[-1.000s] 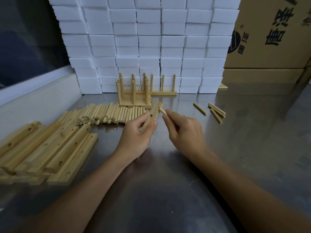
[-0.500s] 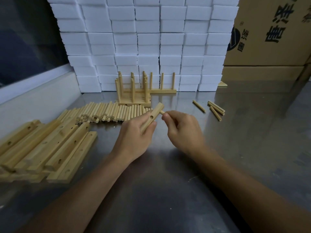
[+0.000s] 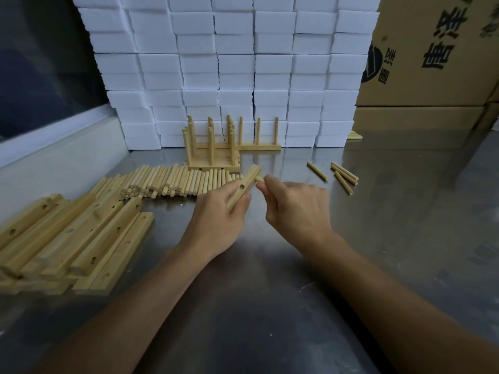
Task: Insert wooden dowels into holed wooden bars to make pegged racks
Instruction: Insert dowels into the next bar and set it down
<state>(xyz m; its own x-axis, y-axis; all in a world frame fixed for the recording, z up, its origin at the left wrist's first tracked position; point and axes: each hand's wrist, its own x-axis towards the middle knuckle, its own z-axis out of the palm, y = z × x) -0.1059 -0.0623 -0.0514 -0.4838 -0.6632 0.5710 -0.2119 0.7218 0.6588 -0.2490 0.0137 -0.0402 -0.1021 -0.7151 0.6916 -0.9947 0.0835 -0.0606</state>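
My left hand [image 3: 220,220] grips a holed wooden bar [image 3: 244,186], tilted with its far end up and to the right; one open hole shows on its face. My right hand [image 3: 294,209] pinches a short wooden dowel [image 3: 259,179], whose tip touches the bar's side near the upper end. Most of the dowel is hidden in my fingers. Both hands hover over the steel table [image 3: 270,292], just in front of the dowel pile.
A row of loose dowels [image 3: 172,180] lies behind my left hand. Stacked holed bars [image 3: 73,238] sit at the left. Finished pegged racks [image 3: 213,147] stand at the back before white foam blocks [image 3: 235,63]. Several stray dowels [image 3: 341,175] lie right; cardboard boxes [image 3: 432,63] beyond.
The dowel's tip has closed in against the bar's upper end. Both hands have stayed almost in place over the table.
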